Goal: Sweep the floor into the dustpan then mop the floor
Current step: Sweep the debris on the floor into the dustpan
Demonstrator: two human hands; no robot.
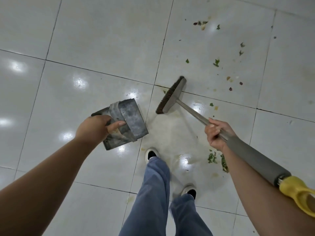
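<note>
My left hand (95, 127) grips the band handle of a grey metal dustpan (131, 119), held over the white tiled floor (102, 48) at centre left. My right hand (217, 133) grips the metal shaft of a broom (189, 109). Its brown-bristled head (171, 96) lies to the right of the dustpan, apart from it. The broom's grey foam grip and yellow end (296, 193) run along my right forearm. Green leaf scraps and crumbs (216, 63) are scattered on the tiles beyond the broom head. A denser green pile (212, 158) lies beside my right wrist.
My two feet in white shoes (151, 155) and blue trousers (153, 193) stand at bottom centre. Yellowish stains (215, 174) mark the glossy tiles near my feet. Dark grout lines cross the floor.
</note>
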